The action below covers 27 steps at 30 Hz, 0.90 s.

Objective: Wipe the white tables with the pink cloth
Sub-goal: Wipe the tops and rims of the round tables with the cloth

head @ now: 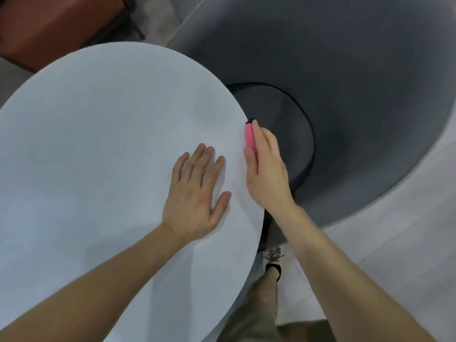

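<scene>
A round white table [98, 144] fills the left and middle of the view. My left hand [197, 191] lies flat on its top near the right edge, fingers spread, holding nothing. My right hand [267, 169] is at the table's right rim, closed around the pink cloth [249, 136], which is pressed against the rim. Only a narrow pink strip of the cloth shows between thumb and fingers; the rest is hidden under the hand.
The table's dark round base [283, 134] sits on a grey curved carpet [345, 70] to the right. Pale floor tiles [407, 230] lie at the lower right. A reddish-brown seat [56, 25] stands at the top left. My leg and shoe [272, 262] are below the table edge.
</scene>
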Each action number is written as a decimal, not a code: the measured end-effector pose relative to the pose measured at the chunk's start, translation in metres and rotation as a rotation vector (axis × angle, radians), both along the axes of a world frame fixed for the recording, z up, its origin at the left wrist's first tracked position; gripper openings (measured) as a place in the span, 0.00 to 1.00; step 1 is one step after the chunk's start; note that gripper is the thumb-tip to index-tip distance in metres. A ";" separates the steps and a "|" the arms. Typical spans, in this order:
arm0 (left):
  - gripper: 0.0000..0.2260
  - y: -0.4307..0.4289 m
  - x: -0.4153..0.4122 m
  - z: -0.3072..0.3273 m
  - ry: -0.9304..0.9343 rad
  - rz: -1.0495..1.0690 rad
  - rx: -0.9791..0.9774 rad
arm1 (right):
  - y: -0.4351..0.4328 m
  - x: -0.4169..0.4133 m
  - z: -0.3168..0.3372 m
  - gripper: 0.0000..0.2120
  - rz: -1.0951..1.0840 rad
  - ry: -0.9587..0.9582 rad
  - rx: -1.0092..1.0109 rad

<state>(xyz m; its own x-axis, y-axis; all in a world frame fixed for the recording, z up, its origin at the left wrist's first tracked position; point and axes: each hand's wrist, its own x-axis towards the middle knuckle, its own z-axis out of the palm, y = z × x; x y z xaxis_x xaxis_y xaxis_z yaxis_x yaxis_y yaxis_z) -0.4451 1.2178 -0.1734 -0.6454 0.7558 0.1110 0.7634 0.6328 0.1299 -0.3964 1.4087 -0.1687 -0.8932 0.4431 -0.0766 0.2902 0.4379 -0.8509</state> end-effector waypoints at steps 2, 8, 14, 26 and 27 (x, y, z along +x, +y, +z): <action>0.29 -0.003 0.000 0.001 -0.002 -0.004 0.001 | 0.025 -0.067 0.002 0.27 0.136 -0.014 0.048; 0.30 -0.006 0.001 0.003 -0.013 -0.017 -0.038 | 0.033 -0.104 0.003 0.26 0.191 -0.032 -0.024; 0.14 0.010 -0.027 0.022 -0.116 0.138 0.180 | 0.031 -0.043 0.012 0.29 0.229 -0.072 -0.140; 0.20 0.055 -0.174 -0.002 0.142 0.877 0.056 | 0.059 -0.124 0.009 0.29 0.492 -0.080 -0.070; 0.20 0.056 -0.173 -0.002 0.139 0.875 0.060 | 0.063 -0.118 0.011 0.29 0.514 -0.096 -0.061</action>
<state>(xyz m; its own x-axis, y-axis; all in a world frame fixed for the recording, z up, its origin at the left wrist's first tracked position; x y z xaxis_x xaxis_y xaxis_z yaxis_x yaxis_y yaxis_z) -0.6185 1.2734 -0.1751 -0.9670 -0.0116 0.2546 0.0207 0.9921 0.1235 -0.5144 1.4719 -0.1576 -0.9818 -0.0578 -0.1810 0.1293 0.4949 -0.8593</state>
